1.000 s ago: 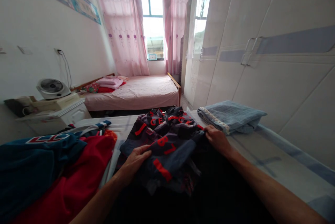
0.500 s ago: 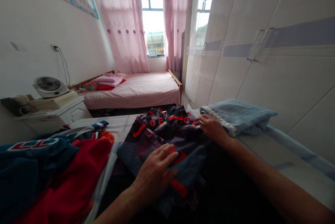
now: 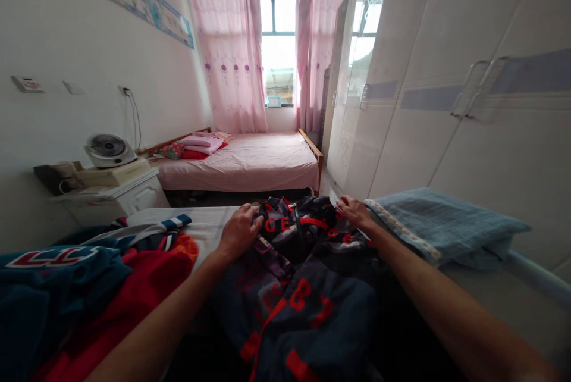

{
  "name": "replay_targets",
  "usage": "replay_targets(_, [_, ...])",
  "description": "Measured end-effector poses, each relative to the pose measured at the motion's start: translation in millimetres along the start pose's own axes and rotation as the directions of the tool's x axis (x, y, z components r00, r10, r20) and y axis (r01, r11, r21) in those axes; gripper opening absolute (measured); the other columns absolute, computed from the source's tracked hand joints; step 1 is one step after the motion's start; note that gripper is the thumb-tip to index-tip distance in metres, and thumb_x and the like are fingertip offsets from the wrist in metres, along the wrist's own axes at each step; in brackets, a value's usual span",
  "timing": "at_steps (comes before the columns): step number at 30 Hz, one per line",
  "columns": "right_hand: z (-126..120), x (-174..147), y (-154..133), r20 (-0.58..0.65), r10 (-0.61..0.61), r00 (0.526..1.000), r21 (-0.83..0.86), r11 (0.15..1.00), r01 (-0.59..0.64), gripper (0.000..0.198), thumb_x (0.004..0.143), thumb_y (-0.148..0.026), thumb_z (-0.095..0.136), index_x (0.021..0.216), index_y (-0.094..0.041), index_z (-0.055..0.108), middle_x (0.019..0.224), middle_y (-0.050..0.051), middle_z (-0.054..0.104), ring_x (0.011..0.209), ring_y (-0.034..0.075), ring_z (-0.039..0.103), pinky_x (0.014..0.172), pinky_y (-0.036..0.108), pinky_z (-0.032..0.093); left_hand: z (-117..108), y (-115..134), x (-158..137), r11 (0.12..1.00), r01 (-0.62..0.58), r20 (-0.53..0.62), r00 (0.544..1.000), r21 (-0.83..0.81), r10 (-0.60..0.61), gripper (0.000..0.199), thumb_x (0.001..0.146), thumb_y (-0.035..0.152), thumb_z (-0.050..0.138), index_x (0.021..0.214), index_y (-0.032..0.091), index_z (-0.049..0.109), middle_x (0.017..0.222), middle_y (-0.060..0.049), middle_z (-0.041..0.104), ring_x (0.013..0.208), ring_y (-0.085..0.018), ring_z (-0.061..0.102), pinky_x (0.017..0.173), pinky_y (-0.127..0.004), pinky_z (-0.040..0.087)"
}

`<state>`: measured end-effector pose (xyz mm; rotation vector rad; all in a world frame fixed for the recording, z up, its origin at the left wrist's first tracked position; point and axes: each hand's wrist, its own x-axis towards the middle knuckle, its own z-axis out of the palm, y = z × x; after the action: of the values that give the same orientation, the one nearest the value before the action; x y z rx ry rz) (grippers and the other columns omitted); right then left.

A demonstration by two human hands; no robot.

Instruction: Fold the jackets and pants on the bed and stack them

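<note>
A dark jacket (image 3: 325, 287) with red letters and numbers lies spread in front of me, its collar and zip facing the far side. My left hand (image 3: 241, 228) is closed on its left shoulder, fingers curled over the cloth. At the opposite shoulder, my right hand (image 3: 354, 213) pinches the fabric near the collar. Part of the sleeves is hidden under my forearms and in shadow. A folded light-blue cloth (image 3: 450, 218) with a braided cream edge lies just right of my right hand.
A pile of clothes, including a teal garment (image 3: 62, 275) and a red garment (image 3: 134, 287), lies to the left on the white-covered surface (image 3: 209, 227). Beyond stand a pink bed (image 3: 267, 156) and a white cabinet with a fan (image 3: 109, 150). A white wardrobe (image 3: 419, 132) lines the right.
My left hand has moved forward from the jacket's middle to its left shoulder. The jacket's front now lies more open towards me. My right hand stays near the right shoulder; the view has shifted slightly.
</note>
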<state>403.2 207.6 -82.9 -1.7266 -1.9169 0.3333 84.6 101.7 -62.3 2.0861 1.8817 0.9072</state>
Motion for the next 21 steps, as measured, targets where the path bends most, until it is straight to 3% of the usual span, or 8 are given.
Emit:
replay_targets(4, [15,25,-6,0.122,0.040,0.992,0.166,0.984,-0.061,0.035,0.091,-0.044,0.048,0.091,-0.013,0.062,0.083,0.002,0.064,0.073,0.013,0.061,0.069,0.031,0.051,15,-32,52,0.992,0.124,0.041,0.992,-0.028,-0.123,0.031,0.086,0.034,0.056,0.109,0.014,0.059,0.121,-0.014,0.057,0.117,-0.028,0.049,0.102,-0.046,0.034])
replay_targets(8, [28,29,-22,0.206,0.020,0.978,0.313,0.946,-0.085,0.021,0.082,-0.032,0.059,0.080,-0.012,0.062,0.067,-0.001,0.061,0.058,0.011,0.057,0.056,0.025,0.047,32,-32,67,0.978,0.174,0.146,0.977,-0.112,-0.157,0.029,0.086,0.035,0.057,0.107,0.015,0.058,0.109,-0.007,0.061,0.097,-0.020,0.059,0.086,-0.041,0.047])
replay_targets(11, [15,11,-33,0.233,-0.069,0.970,0.428,0.903,-0.039,0.018,0.072,-0.021,0.054,0.086,-0.014,0.063,0.075,0.000,0.064,0.065,0.012,0.059,0.060,0.023,0.047,20,-24,65,0.963,0.186,0.300,0.946,-0.195,-0.122,0.022,0.081,0.028,0.060,0.095,0.013,0.065,0.085,-0.004,0.066,0.078,-0.017,0.061,0.072,-0.030,0.048])
replay_targets(13, [-4,-11,-35,0.286,-0.151,0.946,0.482,0.876,-0.007,0.023,0.067,-0.019,0.053,0.087,-0.016,0.063,0.079,-0.001,0.065,0.070,0.012,0.060,0.064,0.021,0.048,-2,-20,58,0.946,0.196,0.441,0.895,-0.257,-0.066,0.018,0.070,0.026,0.067,0.082,0.013,0.070,0.070,-0.002,0.066,0.068,-0.017,0.061,0.062,-0.026,0.045])
replay_targets(16, [-33,-46,-29,0.526,-0.285,0.801,0.509,0.861,-0.028,0.021,0.062,-0.020,0.057,0.081,-0.016,0.065,0.078,0.001,0.066,0.072,0.015,0.061,0.065,0.023,0.049,-33,-16,45,0.905,0.257,0.593,0.805,-0.338,-0.007,0.025,0.058,0.033,0.076,0.071,0.012,0.072,0.065,-0.004,0.067,0.064,-0.019,0.061,0.058,-0.025,0.046])
replay_targets(18, [-42,-61,-24,0.604,-0.317,0.732,0.495,0.869,-0.032,0.024,0.066,-0.024,0.057,0.086,-0.016,0.066,0.083,0.003,0.068,0.076,0.017,0.063,0.067,0.026,0.051,-38,-14,40,0.856,0.317,0.578,0.816,-0.408,-0.027,0.038,0.062,0.048,0.072,0.074,0.012,0.071,0.066,-0.006,0.067,0.065,-0.020,0.062,0.058,-0.027,0.047])
replay_targets(19, [-42,-64,-24,0.580,-0.303,0.756,0.479,0.878,-0.016,0.026,0.070,-0.026,0.054,0.091,-0.016,0.066,0.086,0.004,0.068,0.078,0.017,0.063,0.068,0.027,0.052,-35,-12,39,0.829,0.339,0.540,0.840,-0.444,-0.054,0.045,0.065,0.055,0.066,0.077,0.012,0.070,0.066,-0.006,0.066,0.064,-0.020,0.061,0.058,-0.027,0.046])
replay_targets(21, [-36,-61,-27,0.427,-0.239,0.872,0.430,0.902,0.037,0.028,0.077,-0.028,0.048,0.097,-0.017,0.064,0.090,0.005,0.067,0.080,0.018,0.063,0.068,0.028,0.052,-16,-5,40,0.783,0.356,0.450,0.886,-0.510,-0.110,0.053,0.070,0.063,0.057,0.082,0.013,0.067,0.066,-0.004,0.063,0.061,-0.016,0.058,0.056,-0.026,0.044])
